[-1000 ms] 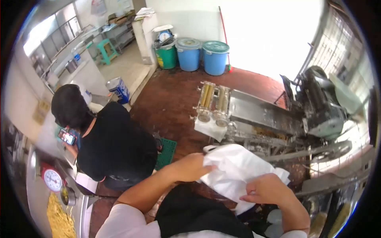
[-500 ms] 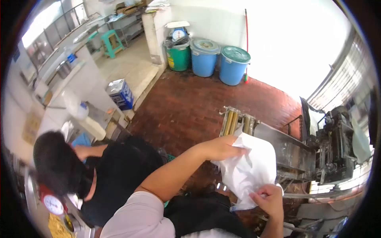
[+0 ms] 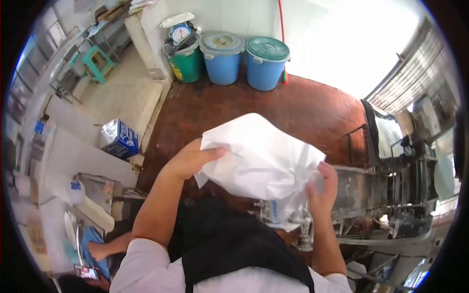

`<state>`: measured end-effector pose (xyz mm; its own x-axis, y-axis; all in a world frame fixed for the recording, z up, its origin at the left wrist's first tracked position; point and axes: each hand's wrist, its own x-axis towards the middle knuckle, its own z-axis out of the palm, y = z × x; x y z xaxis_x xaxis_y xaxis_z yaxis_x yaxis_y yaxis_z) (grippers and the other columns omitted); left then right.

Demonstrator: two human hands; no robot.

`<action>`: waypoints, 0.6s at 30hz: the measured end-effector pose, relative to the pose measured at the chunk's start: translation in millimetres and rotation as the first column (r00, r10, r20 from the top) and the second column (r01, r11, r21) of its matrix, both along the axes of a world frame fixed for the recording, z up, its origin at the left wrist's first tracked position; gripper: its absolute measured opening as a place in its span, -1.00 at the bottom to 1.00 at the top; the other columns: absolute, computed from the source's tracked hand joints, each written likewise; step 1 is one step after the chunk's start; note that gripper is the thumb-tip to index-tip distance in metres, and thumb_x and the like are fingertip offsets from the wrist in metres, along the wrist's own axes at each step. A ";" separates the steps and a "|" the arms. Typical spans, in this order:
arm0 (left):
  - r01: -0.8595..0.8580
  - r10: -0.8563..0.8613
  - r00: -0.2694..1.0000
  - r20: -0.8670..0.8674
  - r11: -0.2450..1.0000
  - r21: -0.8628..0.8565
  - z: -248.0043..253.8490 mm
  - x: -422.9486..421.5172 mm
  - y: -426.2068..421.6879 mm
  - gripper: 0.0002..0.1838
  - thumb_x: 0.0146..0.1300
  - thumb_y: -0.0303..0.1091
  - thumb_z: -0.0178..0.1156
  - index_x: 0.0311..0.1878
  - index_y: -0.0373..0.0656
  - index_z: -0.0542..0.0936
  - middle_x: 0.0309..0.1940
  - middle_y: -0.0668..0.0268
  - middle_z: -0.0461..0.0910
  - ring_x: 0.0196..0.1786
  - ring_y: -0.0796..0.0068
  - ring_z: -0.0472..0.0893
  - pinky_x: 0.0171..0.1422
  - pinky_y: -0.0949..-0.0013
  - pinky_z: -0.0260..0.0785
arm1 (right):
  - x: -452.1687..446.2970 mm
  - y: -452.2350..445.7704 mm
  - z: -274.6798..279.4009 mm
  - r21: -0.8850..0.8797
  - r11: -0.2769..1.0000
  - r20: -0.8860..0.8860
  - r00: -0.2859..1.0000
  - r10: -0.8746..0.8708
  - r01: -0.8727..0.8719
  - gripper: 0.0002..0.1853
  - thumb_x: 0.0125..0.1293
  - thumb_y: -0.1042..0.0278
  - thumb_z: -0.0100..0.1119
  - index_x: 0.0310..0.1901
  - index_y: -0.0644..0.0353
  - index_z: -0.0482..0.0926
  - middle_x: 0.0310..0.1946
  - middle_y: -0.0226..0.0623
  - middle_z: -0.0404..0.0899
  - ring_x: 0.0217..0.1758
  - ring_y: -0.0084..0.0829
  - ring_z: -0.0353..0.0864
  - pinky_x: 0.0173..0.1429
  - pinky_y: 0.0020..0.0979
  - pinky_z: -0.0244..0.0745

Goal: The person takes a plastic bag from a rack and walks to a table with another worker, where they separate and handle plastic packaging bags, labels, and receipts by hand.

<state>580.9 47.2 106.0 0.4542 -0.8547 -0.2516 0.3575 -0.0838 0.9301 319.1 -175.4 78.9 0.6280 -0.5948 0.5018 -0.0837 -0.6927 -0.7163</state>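
Observation:
A white sheet or bag [image 3: 259, 158], thin and creased, is stretched out between my two hands in front of my black apron. My left hand [image 3: 193, 158] grips its left edge, thumb on top and fingers hidden beneath. At the right edge my right hand [image 3: 322, 188] pinches the white material between thumb and fingers. A loose lower part with a blue mark hangs down near my right hand, over part of the metal machine [image 3: 356, 188].
Blue bins [image 3: 266, 71] and a green bin [image 3: 188, 66] bearing a scale stand by the wall. A blue tin [image 3: 119, 139] sits left. At lower left are a co-worker's hand [image 3: 100, 250] and a phone [image 3: 87, 272]. Dark machinery [image 3: 415, 185] stands right.
My hands have moved left with the white material, which is now spread wider between them. The view has turned right, and the co-worker has slipped mostly out at lower left.

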 end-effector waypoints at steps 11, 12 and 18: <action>0.162 -0.152 0.986 -0.073 0.975 0.155 -73.4 265.8 54.1 -0.51 0.34 -0.20 0.31 0.24 -0.27 0.54 0.03 0.33 0.62 0.12 0.52 0.52 0.25 0.34 0.36 | 289.5 38.3 -115.2 0.987 -0.115 -0.091 0.983 0.156 0.110 -0.44 0.34 0.14 0.24 0.28 0.26 0.43 0.10 -0.20 0.60 0.14 -0.29 0.61 0.24 -0.24 0.49; 0.155 -0.150 0.988 -0.041 0.968 0.197 -71.7 296.5 64.3 -0.50 0.32 -0.21 0.34 0.24 -0.26 0.54 0.05 0.32 0.62 0.13 0.49 0.52 0.27 0.32 0.36 | 329.0 36.8 -112.7 0.990 -0.061 -0.112 0.970 0.217 0.128 -0.46 0.32 0.19 0.26 0.26 0.27 0.45 0.09 -0.21 0.61 0.12 -0.28 0.62 0.22 -0.23 0.51; 0.163 -0.166 0.986 -0.017 0.981 -0.108 -57.7 428.7 157.4 -0.34 0.21 -0.14 0.44 0.29 -0.28 0.49 0.09 0.28 0.60 0.17 0.47 0.51 0.32 0.31 0.31 | 521.6 60.1 -58.5 0.989 0.137 0.011 0.942 0.334 -0.060 -0.56 0.21 0.47 0.36 0.14 0.29 0.53 -0.01 -0.24 0.66 0.01 -0.33 0.67 0.11 -0.26 0.57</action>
<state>1009.6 204.6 48.3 0.2993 -0.9396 -0.1660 0.3714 -0.0456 0.9274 840.7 -115.3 20.4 0.7925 -0.3392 -0.5068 -0.2735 0.5451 -0.7925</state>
